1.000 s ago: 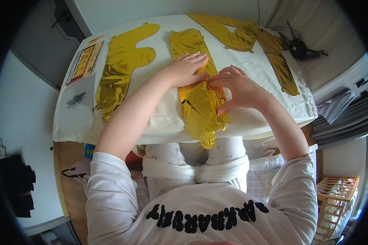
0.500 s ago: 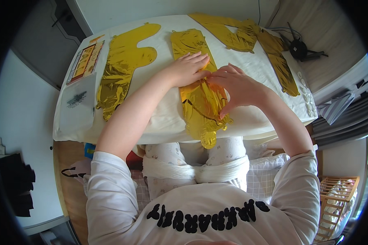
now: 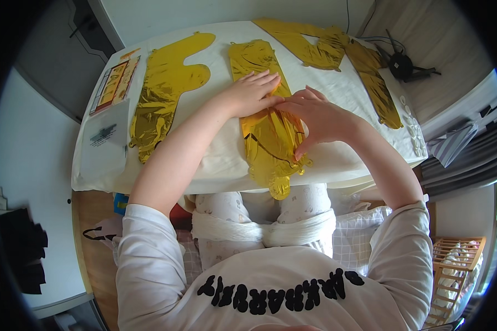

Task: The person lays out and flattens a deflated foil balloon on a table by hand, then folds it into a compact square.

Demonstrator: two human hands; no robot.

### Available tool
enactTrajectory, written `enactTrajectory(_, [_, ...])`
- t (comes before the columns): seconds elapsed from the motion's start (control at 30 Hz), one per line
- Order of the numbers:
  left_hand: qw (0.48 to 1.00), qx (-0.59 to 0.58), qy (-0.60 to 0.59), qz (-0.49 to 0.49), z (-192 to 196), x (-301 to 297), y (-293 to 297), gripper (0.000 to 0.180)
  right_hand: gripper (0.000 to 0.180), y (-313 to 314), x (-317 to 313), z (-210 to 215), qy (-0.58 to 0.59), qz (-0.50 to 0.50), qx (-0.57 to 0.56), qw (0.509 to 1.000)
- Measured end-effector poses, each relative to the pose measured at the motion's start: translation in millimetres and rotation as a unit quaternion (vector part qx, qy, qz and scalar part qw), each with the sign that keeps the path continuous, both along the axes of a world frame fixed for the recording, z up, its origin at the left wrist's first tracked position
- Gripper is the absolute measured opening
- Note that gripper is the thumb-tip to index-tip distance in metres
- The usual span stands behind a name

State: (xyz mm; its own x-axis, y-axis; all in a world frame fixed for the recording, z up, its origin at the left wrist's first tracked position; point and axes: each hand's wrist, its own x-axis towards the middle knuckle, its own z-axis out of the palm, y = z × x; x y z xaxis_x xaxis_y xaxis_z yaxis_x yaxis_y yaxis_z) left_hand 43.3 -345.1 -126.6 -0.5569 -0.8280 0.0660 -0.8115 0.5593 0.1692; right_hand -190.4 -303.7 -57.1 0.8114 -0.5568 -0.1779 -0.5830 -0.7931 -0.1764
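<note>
Gold foil balloon (image 3: 270, 138), flat and uninflated, lies under both hands in my head view, running from the middle of the table (image 3: 215, 160) to its near edge, where a rounded tab pokes over. I have the left hand (image 3: 254, 94) spread flat on the foil, palm down, clamped on nothing. The right hand (image 3: 323, 118) arches at the foil's right side, thumb and fingers apart, fingertips beside the left thumb; I cannot tell whether they grip any of it. Toward the table's left edge I see a two-lobed foil balloon (image 3: 165, 88), then a picture card (image 3: 114, 84) and a clear plastic packet (image 3: 102, 143). An angular foil piece (image 3: 323, 52) lies by the far edge, and a long foil strip (image 3: 376, 83) slants toward the right edge.
</note>
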Motion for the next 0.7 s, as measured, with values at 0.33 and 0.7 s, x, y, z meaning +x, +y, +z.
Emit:
enactTrajectory(0.33, [1.0,-0.002,0.013,-0.01,-4.3,2.6,-2.2,0.076,0.091,24.0,-30.5,-17.6,-0.161,-0.026,-0.026,0.986])
enactTrajectory(0.7, [1.0,0.007,0.013,0.001,2.1,0.1,2.0,0.078,0.052,43.3,-41.4,-37.5,-0.193,0.071,-0.111,0.972])
